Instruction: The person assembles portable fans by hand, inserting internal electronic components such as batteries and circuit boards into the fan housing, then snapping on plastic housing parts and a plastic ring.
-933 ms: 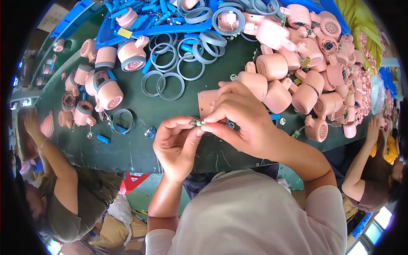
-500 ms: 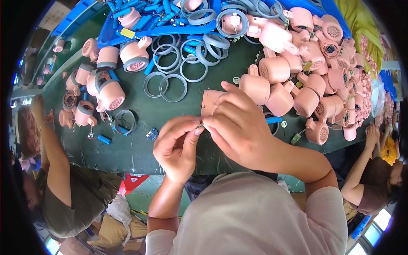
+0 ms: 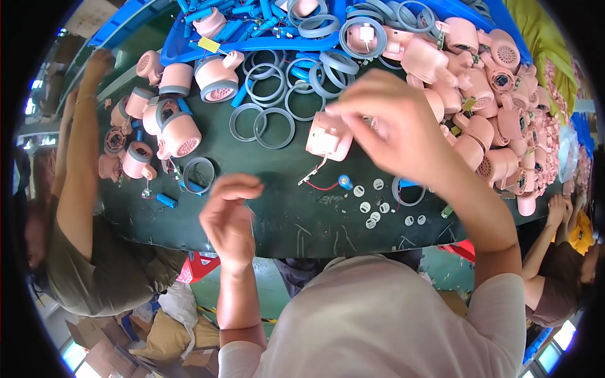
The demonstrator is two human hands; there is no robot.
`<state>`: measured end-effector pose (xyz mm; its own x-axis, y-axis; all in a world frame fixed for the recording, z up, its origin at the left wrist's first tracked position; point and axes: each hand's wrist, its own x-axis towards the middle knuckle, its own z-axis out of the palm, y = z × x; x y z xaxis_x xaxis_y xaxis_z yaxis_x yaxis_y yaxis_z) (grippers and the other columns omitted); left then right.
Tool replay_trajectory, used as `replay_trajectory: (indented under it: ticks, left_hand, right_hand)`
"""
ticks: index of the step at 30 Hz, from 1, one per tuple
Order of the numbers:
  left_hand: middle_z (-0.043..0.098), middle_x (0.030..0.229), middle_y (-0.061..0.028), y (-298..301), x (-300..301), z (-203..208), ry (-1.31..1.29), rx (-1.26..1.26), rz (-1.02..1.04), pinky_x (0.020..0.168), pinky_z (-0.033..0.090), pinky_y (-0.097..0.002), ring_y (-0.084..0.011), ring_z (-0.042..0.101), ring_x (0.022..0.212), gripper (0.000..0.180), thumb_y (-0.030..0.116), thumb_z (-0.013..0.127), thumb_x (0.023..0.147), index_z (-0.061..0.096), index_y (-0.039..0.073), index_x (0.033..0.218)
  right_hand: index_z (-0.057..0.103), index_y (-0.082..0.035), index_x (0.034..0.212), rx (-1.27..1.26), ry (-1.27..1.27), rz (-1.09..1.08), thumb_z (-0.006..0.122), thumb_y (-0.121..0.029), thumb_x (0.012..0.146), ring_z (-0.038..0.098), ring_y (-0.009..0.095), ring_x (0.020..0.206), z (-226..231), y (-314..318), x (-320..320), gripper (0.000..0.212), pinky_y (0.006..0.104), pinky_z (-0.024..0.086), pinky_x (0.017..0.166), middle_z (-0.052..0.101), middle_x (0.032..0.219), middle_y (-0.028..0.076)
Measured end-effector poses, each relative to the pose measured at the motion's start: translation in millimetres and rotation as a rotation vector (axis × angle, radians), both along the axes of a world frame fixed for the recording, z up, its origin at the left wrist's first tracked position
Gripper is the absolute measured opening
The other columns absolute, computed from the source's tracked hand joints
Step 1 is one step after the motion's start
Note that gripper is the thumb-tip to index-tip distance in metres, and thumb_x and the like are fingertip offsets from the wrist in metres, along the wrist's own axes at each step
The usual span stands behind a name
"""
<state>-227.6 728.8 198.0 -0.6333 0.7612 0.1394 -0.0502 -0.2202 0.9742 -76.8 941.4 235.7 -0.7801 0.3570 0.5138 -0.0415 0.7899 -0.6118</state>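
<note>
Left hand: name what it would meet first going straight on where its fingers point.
Probably the small circuit strip near the pink housing, though how high the left hand hovers is unclear.

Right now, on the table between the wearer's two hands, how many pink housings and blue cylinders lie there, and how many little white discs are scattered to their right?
Pink housing: 1
Blue cylinder: 1
White discs: 8 that I can make out
Total: 10
</note>
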Motion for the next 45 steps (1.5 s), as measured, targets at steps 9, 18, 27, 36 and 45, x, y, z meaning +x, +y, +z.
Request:
replay_trajectory:
  ticks: [9, 18, 27, 36, 45]
  left_hand:
    - [0.06, 0.099, -0.0173, 80, 54, -6, 0.802, -0.445, 0.151, 0.07, 0.048, -0.0412, -0.0308, 0.057, 0.082, 0.065, 0.032, 0.081, 0.066, 0.053, -0.006, 0.111]
    - [0.051, 0.123, -0.0246, 0, 54, -5, 0.724, -0.354, -0.059, 0.08, 0.054, -0.0393, -0.0375, 0.059, 0.105, 0.066, -0.011, 0.068, 0.06, 0.049, 0.001, 0.122]
    - [0.04, 0.132, -0.0122, -5, 38, -9, -0.361, -0.007, 0.089, 0.071, 0.051, -0.0317, -0.0218, 0.051, 0.107, 0.074, 0.027, 0.071, 0.082, 0.025, 0.012, 0.139]
    - [0.054, 0.116, -0.0126, 26, 40, 0, -0.568, 0.053, -0.217, 0.059, 0.052, -0.0232, -0.0148, 0.06, 0.079, 0.071, 0.014, 0.072, 0.079, 0.032, 0.0, 0.136]
    - [0.045, 0.137, -0.0139, 32, 55, 2, -0.553, 0.066, -0.239, 0.1, 0.045, -0.0409, -0.0239, 0.049, 0.122, 0.105, 0.001, 0.086, 0.06, 0.024, 0.001, 0.145]
  right_hand:
    - [0.067, -0.004, 0.079, 0.068, -0.551, 0.297, 0.065, -0.002, 0.068, 0.062, 0.027, 0.074, 19, 37, -91, 0.011, 0.039, 0.049, 0.067, 0.064, 0.073, 0.01]
    - [0.064, -0.001, 0.083, 0.033, -0.334, 0.406, 0.068, 0.001, 0.07, 0.064, 0.022, 0.07, 1, 39, -70, 0.014, 0.0314, 0.051, 0.061, 0.065, 0.078, 0.011]
    - [0.062, 0.004, 0.068, 0.09, -0.511, 0.104, 0.069, -0.015, 0.071, 0.064, 0.04, 0.072, -33, -24, -107, 0.02, 0.0447, 0.052, 0.064, 0.062, 0.069, 0.022]
    - [0.065, 0.001, 0.1, -1.235, -0.057, 0.229, 0.064, -0.019, 0.09, 0.05, 0.002, 0.048, 33, -35, -10, 0.023, 0.0178, 0.034, 0.039, 0.061, 0.064, 0.002]
    - [0.064, 0.004, 0.103, -0.026, 0.207, 0.034, 0.063, -0.008, 0.084, 0.047, 0.019, 0.056, 11, -30, -2, 0.023, 0.031, 0.036, 0.051, 0.052, 0.063, 0.006]
